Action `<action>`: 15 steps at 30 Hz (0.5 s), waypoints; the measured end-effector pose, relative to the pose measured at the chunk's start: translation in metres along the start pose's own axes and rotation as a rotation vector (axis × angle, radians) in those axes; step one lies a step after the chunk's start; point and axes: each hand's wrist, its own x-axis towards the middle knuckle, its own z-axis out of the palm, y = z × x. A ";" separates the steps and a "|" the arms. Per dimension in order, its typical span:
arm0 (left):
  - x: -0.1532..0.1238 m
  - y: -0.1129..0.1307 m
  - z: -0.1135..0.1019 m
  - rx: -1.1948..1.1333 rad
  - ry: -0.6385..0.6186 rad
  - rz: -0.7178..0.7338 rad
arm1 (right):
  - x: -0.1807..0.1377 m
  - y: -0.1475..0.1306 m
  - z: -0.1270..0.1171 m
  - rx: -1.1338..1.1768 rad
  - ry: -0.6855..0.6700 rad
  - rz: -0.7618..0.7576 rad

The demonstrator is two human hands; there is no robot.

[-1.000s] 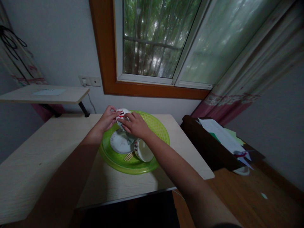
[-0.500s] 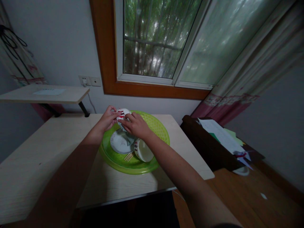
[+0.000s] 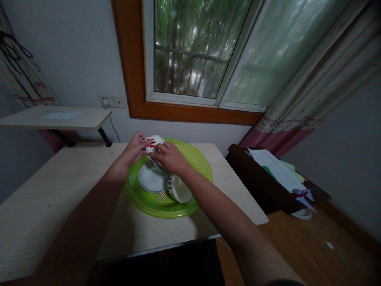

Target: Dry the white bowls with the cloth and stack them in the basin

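My left hand point(image 3: 135, 149) grips a white bowl point(image 3: 154, 141) with a red pattern, tilted above the far left part of a green plastic tray point(image 3: 171, 212). My right hand point(image 3: 171, 157) has its fingers curled at the near side of this bowl, with a pale greyish cloth point(image 3: 164, 171) bunched under it, mostly hidden. Below the hands, a white plate point(image 3: 151, 179) lies on the tray. To its right a second white bowl point(image 3: 181, 190) with a patterned outside rests on its side. The tines of a light-coloured fork point(image 3: 161, 197) lie between plate and bowl.
The tray stands on a pale wooden desk point(image 3: 74, 186) with a raised shelf point(image 3: 59, 119) at the left. Behind is a window point(image 3: 196, 59) with an orange-brown frame. Papers point(image 3: 276, 171) lie on a dark brown piece of furniture point(image 3: 253, 186) at the right.
The bowl has turned slightly in my hands, so its red pattern shows more. Less of the cloth hangs in sight below my right hand.
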 end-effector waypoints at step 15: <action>0.001 -0.001 0.000 0.000 0.004 0.004 | -0.001 0.002 0.004 0.022 0.020 0.005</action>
